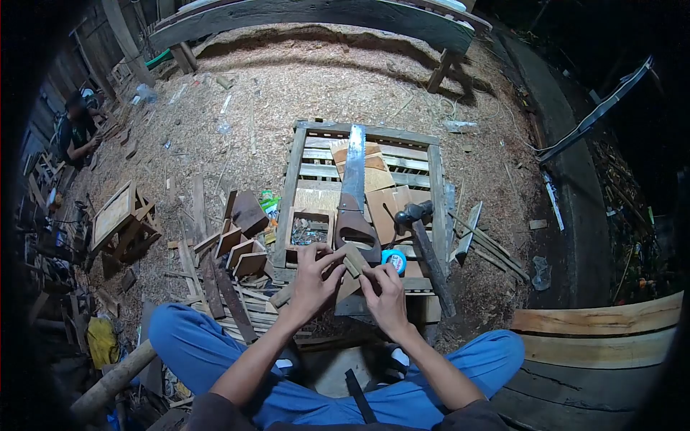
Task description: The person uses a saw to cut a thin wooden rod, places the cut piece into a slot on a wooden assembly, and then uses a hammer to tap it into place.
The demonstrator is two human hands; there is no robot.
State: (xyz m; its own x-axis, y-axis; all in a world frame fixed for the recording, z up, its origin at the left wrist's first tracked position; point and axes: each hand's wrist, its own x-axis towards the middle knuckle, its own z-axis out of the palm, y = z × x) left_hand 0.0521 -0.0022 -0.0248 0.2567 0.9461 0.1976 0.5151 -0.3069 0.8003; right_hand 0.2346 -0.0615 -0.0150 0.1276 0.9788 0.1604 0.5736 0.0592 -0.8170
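Between my two hands is a small wooden block, held tilted above the near edge of a low slatted wooden table. My left hand grips its left side with thumb and fingers. On its lower right, the fingers of my right hand pinch it. Just beyond lies a handsaw, its brown handle toward me. A blue tape measure sits right of the block, beside a hammer. Left of the saw handle, a wooden box holds small metal bits, probably nails.
Cut boards and wood strips lie left of the table. A small wooden stool stands farther left. Another person sits at the far left. Wood shavings cover the ground, with a long bench behind. Planks lie at right.
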